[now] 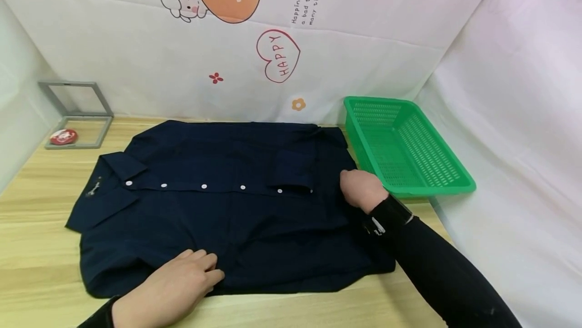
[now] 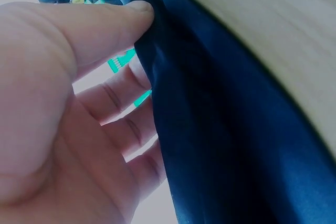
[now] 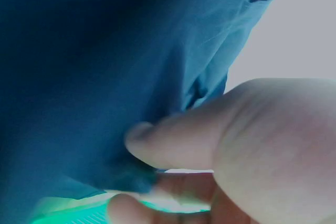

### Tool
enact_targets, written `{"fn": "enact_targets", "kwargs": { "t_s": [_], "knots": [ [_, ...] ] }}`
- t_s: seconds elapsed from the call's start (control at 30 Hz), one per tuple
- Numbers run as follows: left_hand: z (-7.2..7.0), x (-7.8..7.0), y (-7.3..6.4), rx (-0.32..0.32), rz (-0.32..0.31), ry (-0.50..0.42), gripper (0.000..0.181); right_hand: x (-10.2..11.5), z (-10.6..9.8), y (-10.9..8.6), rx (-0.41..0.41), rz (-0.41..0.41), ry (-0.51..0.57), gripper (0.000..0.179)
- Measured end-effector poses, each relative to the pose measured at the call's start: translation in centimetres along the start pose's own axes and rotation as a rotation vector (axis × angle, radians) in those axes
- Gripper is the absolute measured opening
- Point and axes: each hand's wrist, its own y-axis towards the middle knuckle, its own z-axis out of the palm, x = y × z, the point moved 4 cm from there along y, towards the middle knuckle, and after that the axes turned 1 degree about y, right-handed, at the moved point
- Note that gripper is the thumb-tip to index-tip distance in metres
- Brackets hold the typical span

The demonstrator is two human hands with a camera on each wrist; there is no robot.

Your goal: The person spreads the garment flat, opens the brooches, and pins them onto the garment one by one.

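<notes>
A dark navy button-up shirt (image 1: 204, 217) lies spread on the table, its collar toward the left and its row of white buttons facing up. At the near edge of the shirt, my left hand (image 1: 175, 285) pinches the cloth. The left wrist view shows the thumb (image 2: 118, 22) on one side of the fabric and the fingers behind it. My right hand (image 1: 362, 189) grips the hem at the shirt's right end. In the right wrist view, the thumb (image 3: 173, 140) presses the cloth, with a fingertip partly hidden beneath.
A green plastic basket (image 1: 454, 187) stands at the back right, close beside the right hand. At the back left is a grey open frame (image 1: 105, 128) with a round red item (image 1: 63, 137) on it. White printed cloth (image 1: 364, 70) hangs behind the wooden table (image 1: 27, 262).
</notes>
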Motion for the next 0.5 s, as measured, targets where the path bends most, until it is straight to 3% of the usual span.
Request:
{"fn": "enact_targets", "kwargs": {
  "t_s": [0.1,0.2,0.37,0.43,0.5],
  "knots": [
    [0.0,0.0,0.0,0.004,-0.004,0.001,0.013,0.1,-0.4,0.3,-0.103,0.034,-0.009,0.025],
    [-0.1,-0.1,0.0,-0.005,0.0,0.007,0.013,0.2,-0.4,0.4,-0.161,0.032,-0.005,0.01],
    [0.0,-0.1,0.0,-0.009,0.004,0.014,0.012,0.2,-0.5,0.5,-0.095,0.034,-0.011,0.01],
    [0.0,-0.1,0.0,0.001,0.001,0.015,0.011,0.9,-1.1,0.9,-0.106,0.03,0.01,0.008],
    [0.1,-0.1,0.0,0.012,-0.001,0.015,0.01,2.4,-1.7,1.6,-0.152,-0.033,0.048,0.011]
  ]
}}
